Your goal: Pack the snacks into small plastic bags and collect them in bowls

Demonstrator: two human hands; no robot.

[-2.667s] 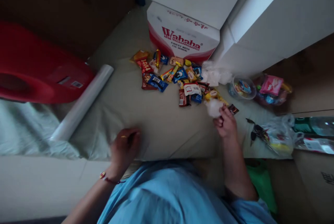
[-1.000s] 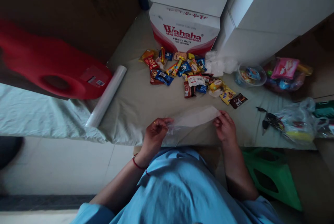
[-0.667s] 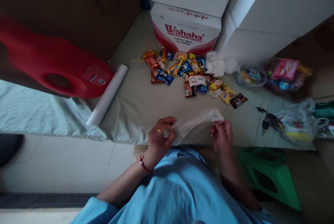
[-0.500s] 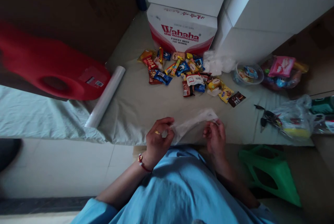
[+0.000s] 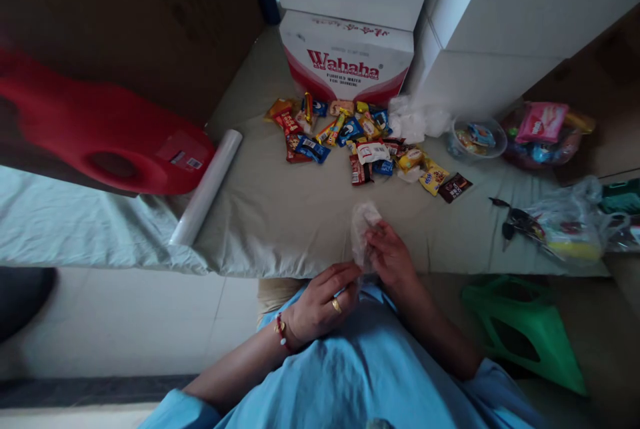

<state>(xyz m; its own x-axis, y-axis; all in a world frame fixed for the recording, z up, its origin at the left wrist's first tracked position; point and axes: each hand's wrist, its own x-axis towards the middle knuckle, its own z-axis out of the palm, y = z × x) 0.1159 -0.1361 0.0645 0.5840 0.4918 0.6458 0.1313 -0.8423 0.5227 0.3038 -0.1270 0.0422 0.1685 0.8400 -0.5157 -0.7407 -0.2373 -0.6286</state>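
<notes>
A thin, clear plastic bag (image 5: 361,232) is bunched upright between my hands at the front edge of the cloth-covered table. My left hand (image 5: 327,301), with a ring and a red bracelet, pinches its lower end with closed fingers. Higher up on the right side, my right hand (image 5: 393,254) grips the same bag between thumb and fingers. Beyond the hands lies a loose pile of wrapped snacks (image 5: 370,152) in blue, red, yellow and brown packets. The nearest to the right is a dark brown packet (image 5: 455,187).
A roll of clear plastic (image 5: 207,189) lies at left beside a red jug (image 5: 135,142). Behind the snacks stands a Wahaba-type printed carton (image 5: 345,59), with crumpled white plastic (image 5: 415,121) alongside. Rightward are a round tub (image 5: 477,139), scissors-like dark handles (image 5: 507,229) and a green stool (image 5: 530,329).
The bag was stretched sideways between my hands and is now gathered upright. My left hand has moved right and toward my body, and my right hand has moved left, so they are close together.
</notes>
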